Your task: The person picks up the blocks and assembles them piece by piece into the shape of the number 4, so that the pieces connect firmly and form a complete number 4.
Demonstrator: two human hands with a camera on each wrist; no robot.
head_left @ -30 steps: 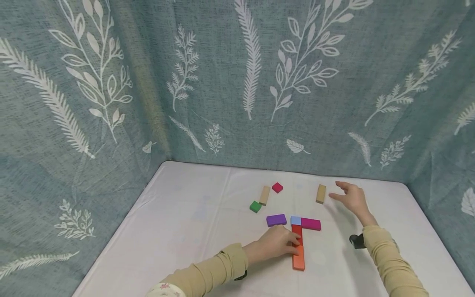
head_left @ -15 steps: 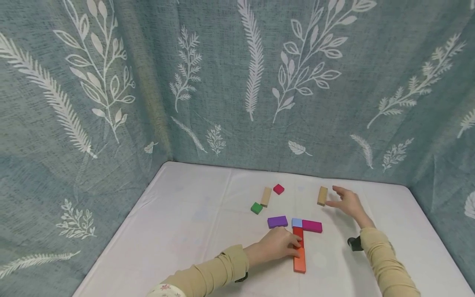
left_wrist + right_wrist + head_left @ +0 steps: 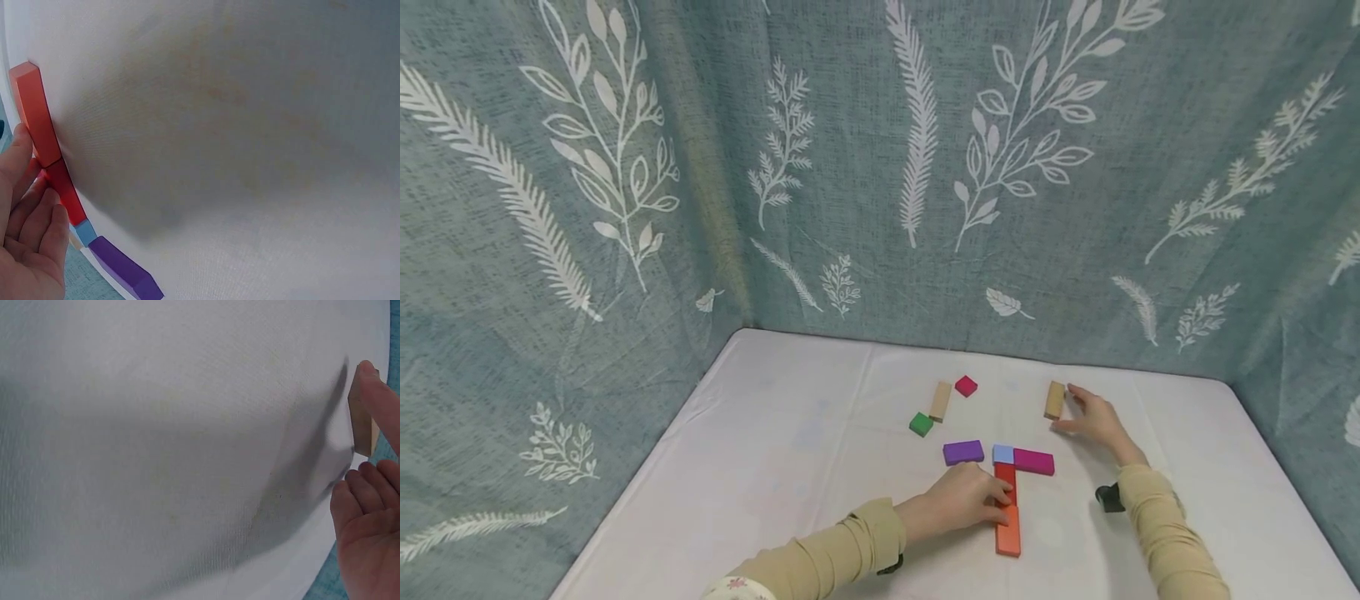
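In the head view my left hand (image 3: 964, 498) rests over the place where a red block (image 3: 1005, 479) meets an orange block (image 3: 1008, 537), with relaxed fingers touching them. The two blocks lie end to end, as the left wrist view also shows. A light blue block (image 3: 1003, 454) adjoins the red one, and a magenta block (image 3: 1034, 462) extends to its right. My right hand (image 3: 1097, 421) is beside a plain wooden block (image 3: 1055, 400), thumb and index finger spread apart at its right side. In the right wrist view the thumb overlaps the wooden block (image 3: 360, 422); contact is unclear.
A purple block (image 3: 963, 452) lies left of the light blue one. Farther back are a green block (image 3: 921, 424), another wooden block (image 3: 940, 402) and a small red block (image 3: 966, 386). The white table (image 3: 790, 425) ends at a patterned curtain (image 3: 880, 167).
My right hand has moved left and slightly nearer, up to the wooden block, its thumb and index finger coming around it. The left hand stays on the red and orange blocks. The head view shifts slightly.
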